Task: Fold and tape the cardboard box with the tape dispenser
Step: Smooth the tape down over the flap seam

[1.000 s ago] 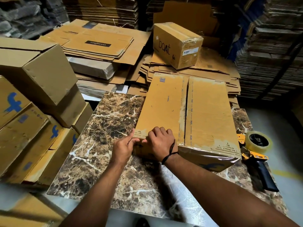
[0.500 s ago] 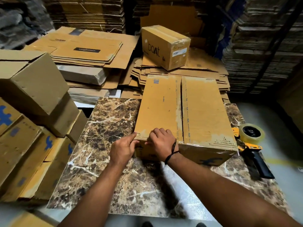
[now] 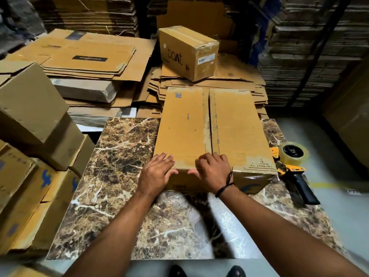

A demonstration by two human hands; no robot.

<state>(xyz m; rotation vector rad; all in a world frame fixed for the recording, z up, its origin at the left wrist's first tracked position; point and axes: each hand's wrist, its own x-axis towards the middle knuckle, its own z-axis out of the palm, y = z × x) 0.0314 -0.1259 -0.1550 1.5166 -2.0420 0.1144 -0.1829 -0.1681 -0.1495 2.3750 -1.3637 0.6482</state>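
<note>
The tape dispenser (image 3: 293, 166) is lying at the cardboard box's (image 3: 211, 128) three o'clock on the tabletop (image 3: 119, 176). Both hands, left (image 3: 155, 172) and right (image 3: 213, 172), are pressing flat, fingers spread, seemingly gripping nothing.

One long brown cardboard box (image 3: 211, 132) sits on the brown marbled stone worktop (image 3: 119, 176), along its right side. One orange-and-black tape dispenser (image 3: 293, 168) lies at the right edge. Two bare hands, left (image 3: 156, 173) and right (image 3: 212, 172). One taped brown "boat" carton (image 3: 187, 51) lies beyond the far edge.
</note>
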